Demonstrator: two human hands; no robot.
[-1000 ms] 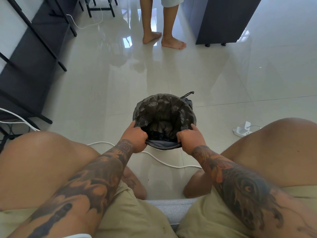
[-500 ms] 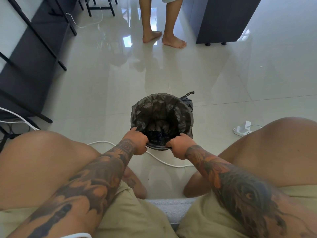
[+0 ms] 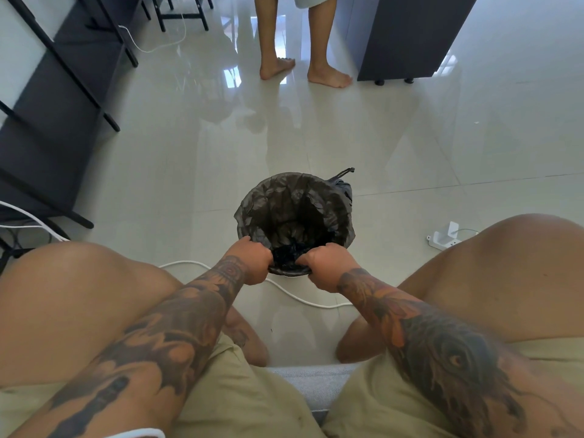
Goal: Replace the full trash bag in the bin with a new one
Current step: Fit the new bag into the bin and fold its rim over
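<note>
Plastic of a dark trash bag (image 3: 294, 203) is seen lining a small round bin (image 3: 289, 272) that stands on the glossy tiled floor (image 3: 395, 147), between the knees of the seated person and just ahead of them. The near rim, at the six o'clock side of the bin, is gripped by both hands. The left hand (image 3: 252, 262) is closed at about seven o'clock on the rim, and the right hand (image 3: 327, 268) at about five o'clock, each with its fingers curled tight on bunched bag film. The two fists are set close together, with gathered black plastic between them; this is judged to be done so that the edge can be tucked or drawn snug over the lip. The far rim, from nine through twelve to three o'clock, is already wrapped smoothly. A knotted bundle with a drawstring loop (image 3: 343, 177) is seen at about one o'clock, just behind the bin; whether it is the tied-off full bag cannot be told. A white cable (image 3: 303, 300) is laid on the floor just under the wrists, and a power strip (image 3: 444, 239) lies well apart at three o'clock. Bare feet (image 3: 328, 76) of another person are seen at twelve o'clock.
</note>
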